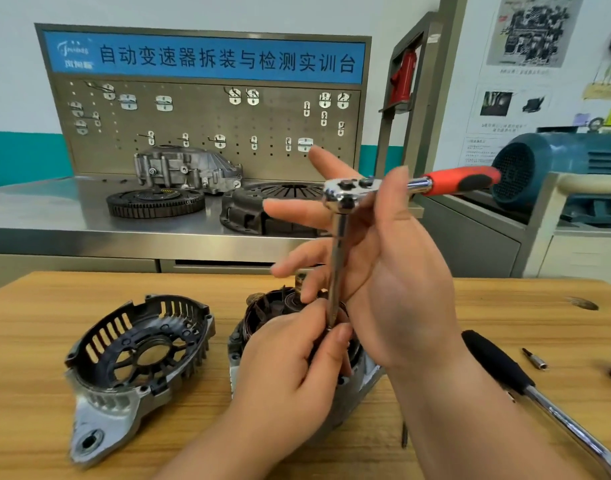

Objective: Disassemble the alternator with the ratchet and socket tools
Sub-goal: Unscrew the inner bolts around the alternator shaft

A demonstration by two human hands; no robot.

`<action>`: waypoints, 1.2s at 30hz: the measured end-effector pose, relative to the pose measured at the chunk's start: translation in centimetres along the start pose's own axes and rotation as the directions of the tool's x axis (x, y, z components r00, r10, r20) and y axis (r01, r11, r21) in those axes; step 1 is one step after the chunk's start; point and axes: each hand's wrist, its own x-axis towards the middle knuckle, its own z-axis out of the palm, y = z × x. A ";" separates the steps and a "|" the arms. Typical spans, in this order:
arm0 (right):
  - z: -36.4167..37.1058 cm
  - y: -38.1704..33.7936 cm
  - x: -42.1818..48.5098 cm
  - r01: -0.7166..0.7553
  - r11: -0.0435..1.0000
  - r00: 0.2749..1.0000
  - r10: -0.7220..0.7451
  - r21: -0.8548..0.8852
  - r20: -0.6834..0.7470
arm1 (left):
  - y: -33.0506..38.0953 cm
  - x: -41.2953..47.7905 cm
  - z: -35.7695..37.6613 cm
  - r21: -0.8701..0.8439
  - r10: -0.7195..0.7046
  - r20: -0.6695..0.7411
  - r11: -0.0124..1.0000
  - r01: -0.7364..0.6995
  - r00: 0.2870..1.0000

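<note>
**Ratchet upright over alternator, both hands on the tool**

Alternator [266, 310] sits on the wooden table [37, 341], near centre, windings and rotor exposed, partly hidden by the hands. Its end cover [138, 351] lies off to the left, well apart, open side up.

Ratchet [460, 181] with red handle is held level above the alternator; extension bar [337, 265] runs straight down from its head.

Left hand [290, 368]: fingers curled, thumb and fingertips pinching the bottom end of the extension bar right at the alternator top. Can't see what the bar's tip is seated on.

Right hand [394, 271]: spread wide, fingers straight, ratchet head resting in the crook between thumb and index finger. Not a closed grip.

On the table right: black-handled tool [498, 365], small bit [536, 358] beside it. Steel bench [55, 216] behind carries a flywheel [155, 202] and clutch cover [248, 209].
</note>
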 end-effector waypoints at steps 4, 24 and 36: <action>0.4 -0.7 0.7 0.083 0.940 0.995 -0.097 -0.332 -0.027 | 0.1 0.1 0.1 -0.043 -0.049 -0.026 0.998 0.047 0.998; -0.3 -0.1 0.1 0.134 0.983 0.982 -0.149 -0.129 -0.116 | 0.2 0.2 -0.1 -0.024 -0.045 -0.014 0.999 0.045 0.999; -0.5 -0.1 0.3 -0.146 0.967 0.989 0.147 0.207 0.011 | 0.0 0.2 -0.2 -0.022 0.023 0.005 0.999 -0.023 1.000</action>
